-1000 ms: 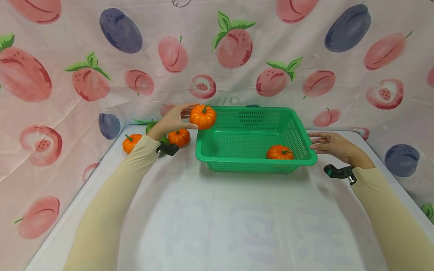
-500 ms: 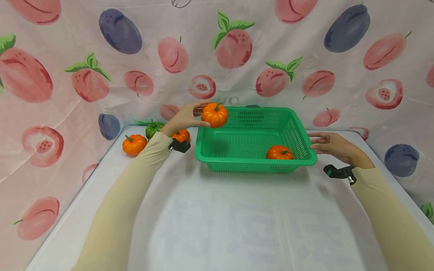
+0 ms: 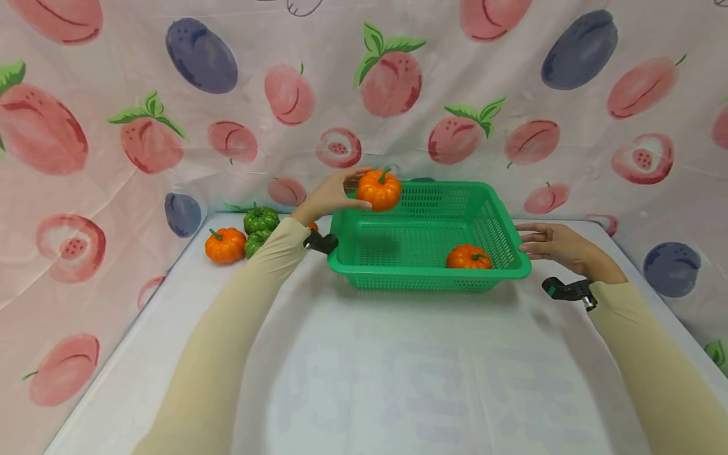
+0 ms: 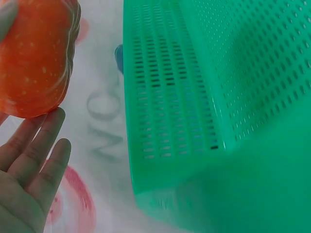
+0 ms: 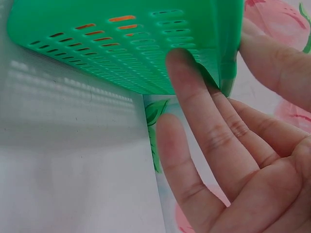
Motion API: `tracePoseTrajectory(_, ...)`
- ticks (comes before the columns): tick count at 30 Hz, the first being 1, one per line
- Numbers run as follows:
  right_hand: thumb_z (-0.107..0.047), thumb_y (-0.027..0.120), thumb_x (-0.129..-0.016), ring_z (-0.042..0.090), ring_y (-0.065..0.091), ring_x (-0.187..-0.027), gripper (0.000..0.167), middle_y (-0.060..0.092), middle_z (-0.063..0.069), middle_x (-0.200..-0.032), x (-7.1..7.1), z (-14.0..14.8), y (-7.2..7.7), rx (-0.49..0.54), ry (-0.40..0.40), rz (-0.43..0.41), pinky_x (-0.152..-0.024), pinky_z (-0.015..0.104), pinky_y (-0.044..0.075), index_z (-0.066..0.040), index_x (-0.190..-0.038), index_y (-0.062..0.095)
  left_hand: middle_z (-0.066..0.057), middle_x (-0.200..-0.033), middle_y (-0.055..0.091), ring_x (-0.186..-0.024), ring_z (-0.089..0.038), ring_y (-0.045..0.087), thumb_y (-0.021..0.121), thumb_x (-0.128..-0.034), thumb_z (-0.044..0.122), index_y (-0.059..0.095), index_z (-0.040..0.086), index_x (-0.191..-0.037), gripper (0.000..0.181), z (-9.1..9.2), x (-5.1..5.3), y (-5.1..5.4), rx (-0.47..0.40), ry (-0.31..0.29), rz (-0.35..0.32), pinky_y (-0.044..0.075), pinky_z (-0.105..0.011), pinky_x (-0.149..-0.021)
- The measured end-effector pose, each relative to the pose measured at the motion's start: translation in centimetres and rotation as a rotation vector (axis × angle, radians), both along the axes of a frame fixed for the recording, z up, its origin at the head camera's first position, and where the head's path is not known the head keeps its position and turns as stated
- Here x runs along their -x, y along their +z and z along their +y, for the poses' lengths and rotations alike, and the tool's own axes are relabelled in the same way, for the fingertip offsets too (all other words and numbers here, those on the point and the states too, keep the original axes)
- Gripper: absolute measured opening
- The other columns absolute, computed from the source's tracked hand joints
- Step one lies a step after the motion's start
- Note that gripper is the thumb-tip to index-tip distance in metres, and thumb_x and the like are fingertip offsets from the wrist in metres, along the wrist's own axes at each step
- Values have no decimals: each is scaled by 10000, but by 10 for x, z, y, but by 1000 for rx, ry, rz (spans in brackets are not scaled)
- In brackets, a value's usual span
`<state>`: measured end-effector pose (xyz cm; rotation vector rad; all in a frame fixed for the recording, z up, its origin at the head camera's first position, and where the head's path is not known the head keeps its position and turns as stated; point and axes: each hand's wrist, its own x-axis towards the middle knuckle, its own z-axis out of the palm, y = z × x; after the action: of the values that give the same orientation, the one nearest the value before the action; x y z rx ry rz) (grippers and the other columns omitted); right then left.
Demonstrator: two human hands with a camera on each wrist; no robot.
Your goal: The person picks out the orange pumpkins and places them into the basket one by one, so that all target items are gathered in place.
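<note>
Head view, with the wrist views adding detail: the left hand (image 3: 330, 194) is holding an orange pumpkin (image 3: 380, 191) between thumb and spread fingers. Just beneath these fingers, a green basket (image 3: 430, 271) is standing on the white table (image 3: 370, 354); the held pumpkin is hanging above its far left portion, apart from the rim. At the end farthest from the left fingers, the right hand (image 3: 554, 245) is resting nearly straight fingers against the basket's outer wall; how firmly they are pressing cannot be told. Placing into the basket seems to be the step in hand, and the next move probably calls for lowering the load inside the rim before loosening the left fingers. In appearance, the held pumpkin is showing a squat, ribbed form, glossy skin with pale flecks, and a green stem pointing upward. Right of the left fingers, a second pumpkin (image 3: 467, 257), also orange, is lying inside the basket, near the right fingertips. Left of the left fingers, a third pumpkin (image 3: 225, 246), orange too, is sitting beside two green pumpkins (image 3: 261, 219).
</note>
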<state>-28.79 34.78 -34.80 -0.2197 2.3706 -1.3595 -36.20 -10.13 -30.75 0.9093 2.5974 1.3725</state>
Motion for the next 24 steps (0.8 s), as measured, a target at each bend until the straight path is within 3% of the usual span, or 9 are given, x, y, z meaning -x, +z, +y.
tracePoseTrajectory(12, -163, 614, -913, -107, 594, -884, 721, 587, -284, -935, -1, 0, 1, -9, -16, 17, -796, 144, 534, 78, -1458, 208, -100, -1386, 498, -1244, -242, 497, 765, -778, 155, 418, 110, -1419, 730, 36, 12, -4, -45, -69, -19, 445, -412, -1039)
tracePoseTrajectory(24, -179, 614, -915, -102, 589, -919, 710, 593, -180, -1079, 1, 1, -1, -23, -2, 34, -835, 177, 535, 62, -1460, 226, -118, -1418, 444, -1263, -271, 467, 748, -802, 203, 338, 69, -1455, 783, 73, 20, -7, 19, -91, -38, 425, -405, -1057)
